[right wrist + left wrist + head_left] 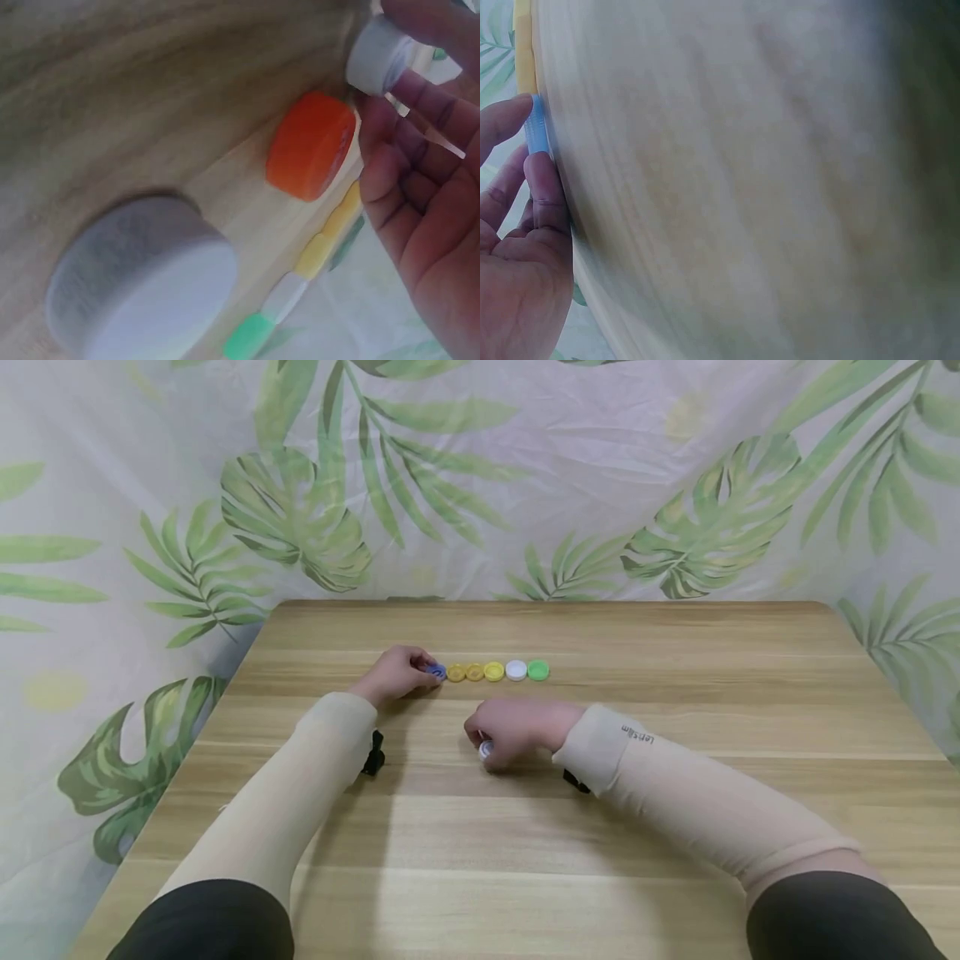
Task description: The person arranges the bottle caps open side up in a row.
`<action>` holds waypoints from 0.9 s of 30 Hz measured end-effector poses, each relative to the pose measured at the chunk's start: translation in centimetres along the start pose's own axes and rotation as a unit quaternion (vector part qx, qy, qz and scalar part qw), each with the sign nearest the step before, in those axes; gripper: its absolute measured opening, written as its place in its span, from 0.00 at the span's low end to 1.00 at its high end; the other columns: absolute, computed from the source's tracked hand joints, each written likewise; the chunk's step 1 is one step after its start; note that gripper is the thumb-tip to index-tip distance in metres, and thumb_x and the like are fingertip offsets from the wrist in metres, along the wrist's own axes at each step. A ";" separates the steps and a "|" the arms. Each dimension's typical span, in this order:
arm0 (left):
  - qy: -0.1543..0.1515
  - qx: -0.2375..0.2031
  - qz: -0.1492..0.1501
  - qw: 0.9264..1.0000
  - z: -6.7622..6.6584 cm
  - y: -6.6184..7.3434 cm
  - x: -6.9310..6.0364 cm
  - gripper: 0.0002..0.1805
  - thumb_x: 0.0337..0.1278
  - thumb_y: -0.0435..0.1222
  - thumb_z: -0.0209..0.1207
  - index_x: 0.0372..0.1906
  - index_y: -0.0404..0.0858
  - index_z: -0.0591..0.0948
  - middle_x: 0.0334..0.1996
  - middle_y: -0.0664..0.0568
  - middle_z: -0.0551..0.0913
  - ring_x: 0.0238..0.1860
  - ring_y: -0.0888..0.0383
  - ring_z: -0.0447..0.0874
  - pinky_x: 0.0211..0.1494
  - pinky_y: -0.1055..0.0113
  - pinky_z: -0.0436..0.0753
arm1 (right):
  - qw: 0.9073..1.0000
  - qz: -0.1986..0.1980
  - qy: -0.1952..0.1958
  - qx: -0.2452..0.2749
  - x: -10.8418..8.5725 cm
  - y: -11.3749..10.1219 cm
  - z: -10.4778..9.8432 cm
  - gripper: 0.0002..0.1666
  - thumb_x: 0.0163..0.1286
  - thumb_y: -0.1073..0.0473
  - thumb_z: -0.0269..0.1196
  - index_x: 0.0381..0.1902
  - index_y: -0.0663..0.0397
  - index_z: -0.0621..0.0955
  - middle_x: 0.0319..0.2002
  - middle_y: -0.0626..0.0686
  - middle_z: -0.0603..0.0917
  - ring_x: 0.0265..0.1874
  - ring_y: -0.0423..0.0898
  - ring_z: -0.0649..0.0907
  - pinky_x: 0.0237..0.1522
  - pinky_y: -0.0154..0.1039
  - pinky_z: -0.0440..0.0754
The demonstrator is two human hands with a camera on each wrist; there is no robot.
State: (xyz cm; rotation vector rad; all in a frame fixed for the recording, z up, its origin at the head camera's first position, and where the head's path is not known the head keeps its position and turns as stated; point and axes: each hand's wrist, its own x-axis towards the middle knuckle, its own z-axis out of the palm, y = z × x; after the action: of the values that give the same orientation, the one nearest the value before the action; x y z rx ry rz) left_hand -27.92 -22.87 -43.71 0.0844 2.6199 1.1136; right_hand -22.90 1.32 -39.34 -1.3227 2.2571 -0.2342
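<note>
Head view: your left hand [393, 675] pinches a blue cap [437, 672] between thumb and fingers, at the left end of a row on the tabletop [465, 860]. Running rightward from that hand, after the blue cap, you have an amber cap [456, 672], a second amber cap [475, 672], a yellow cap [494, 672], a white cap [516, 671] and a green cap [538, 671]. Your right hand [517, 727] is nearer to you than this row and grasps a white disc [486, 749] between thumb and fingers; you cannot tell whether the disc touches the wood. In the right wrist view, an orange cap [311, 146] sits just beside your right fingers, and a white lid [142, 277] rests farther from them, closer to that camera; neither shows in the head view. The left wrist view gives you the blue cap edge-on in your grasp. Beyond both hands hangs a leaf-patterned cloth [465, 468].
</note>
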 end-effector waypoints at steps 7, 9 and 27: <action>-0.001 0.003 -0.001 1.000 -0.1 0.0 0.1 0.19 0.64 0.36 0.68 0.55 0.30 0.82 0.47 0.42 0.80 0.48 0.49 0.76 0.54 0.57 0.75 | 0.996 0.020 0.043 0.077 0.3 2.4 -0.7 0.08 0.69 0.57 0.69 0.40 0.53 0.82 0.32 0.46 0.81 0.32 0.41 0.77 0.38 0.34 0.76; -0.001 0.004 -0.002 1.000 -0.1 0.1 0.1 0.19 0.64 0.36 0.68 0.55 0.30 0.82 0.47 0.42 0.80 0.48 0.49 0.75 0.54 0.58 0.75 | 0.993 0.027 0.057 0.104 0.3 3.2 -0.8 0.10 0.70 0.57 0.69 0.43 0.56 0.83 0.34 0.47 0.82 0.34 0.41 0.78 0.40 0.34 0.77; -0.003 0.005 -0.009 1.000 -0.1 0.2 0.1 0.19 0.66 0.36 0.68 0.56 0.30 0.81 0.48 0.42 0.80 0.48 0.49 0.75 0.54 0.58 0.75 | 0.940 0.070 0.109 0.315 -0.9 6.7 -1.5 0.17 0.64 0.66 0.67 0.50 0.64 0.85 0.40 0.51 0.85 0.41 0.44 0.79 0.49 0.36 0.76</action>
State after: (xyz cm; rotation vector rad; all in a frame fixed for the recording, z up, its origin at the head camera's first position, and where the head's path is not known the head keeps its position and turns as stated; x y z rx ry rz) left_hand -28.03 -22.83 -43.54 0.0659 2.6160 1.0941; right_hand -28.44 5.37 -40.36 -0.8183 2.1572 -0.9997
